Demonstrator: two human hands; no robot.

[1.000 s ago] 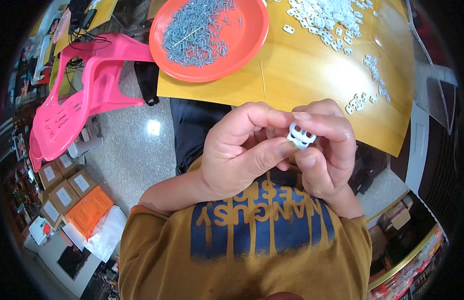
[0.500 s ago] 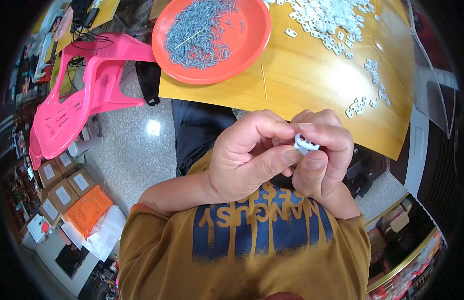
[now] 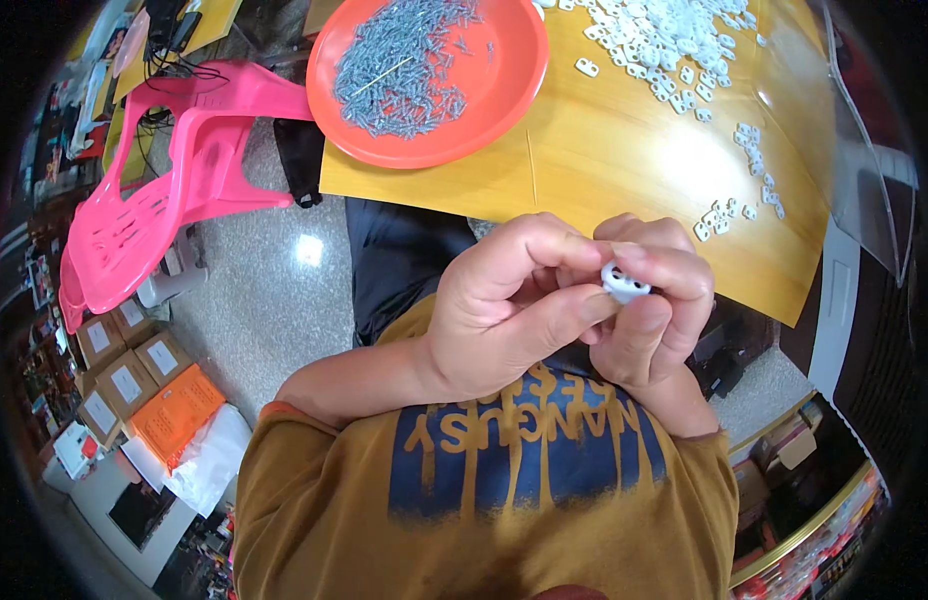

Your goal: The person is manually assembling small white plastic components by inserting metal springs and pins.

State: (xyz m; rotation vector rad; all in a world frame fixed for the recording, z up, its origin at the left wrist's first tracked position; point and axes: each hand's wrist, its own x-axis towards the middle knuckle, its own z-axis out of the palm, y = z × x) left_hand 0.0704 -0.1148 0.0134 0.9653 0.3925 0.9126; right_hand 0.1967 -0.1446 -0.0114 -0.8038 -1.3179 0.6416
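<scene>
A small white plastic piece with dark holes [image 3: 625,284] is held just past the table's near edge, in front of my shirt. My left hand [image 3: 509,305] pinches it from the left, with the thumb at its lower edge and the index finger above. From the other side my right hand [image 3: 664,300] closes thumb and bent index finger round it. The other fingers of both hands curl behind and are partly hidden. Beyond the hands lies a heap of similar white two-holed pieces [image 3: 664,40], with smaller groups [image 3: 722,215] nearer on the right.
An orange-red plate [image 3: 499,105] heaped with small grey screws [image 3: 399,75] stands at the left of the yellow wooden table [image 3: 604,150]. A thin stick [image 3: 532,170] lies near the table edge. To the left are a pink plastic chair [image 3: 124,240] and cardboard boxes [image 3: 129,385].
Both hands have shifted slightly right with the white piece. It has tilted, so more of its holed face shows. The pinch stays closed.
</scene>
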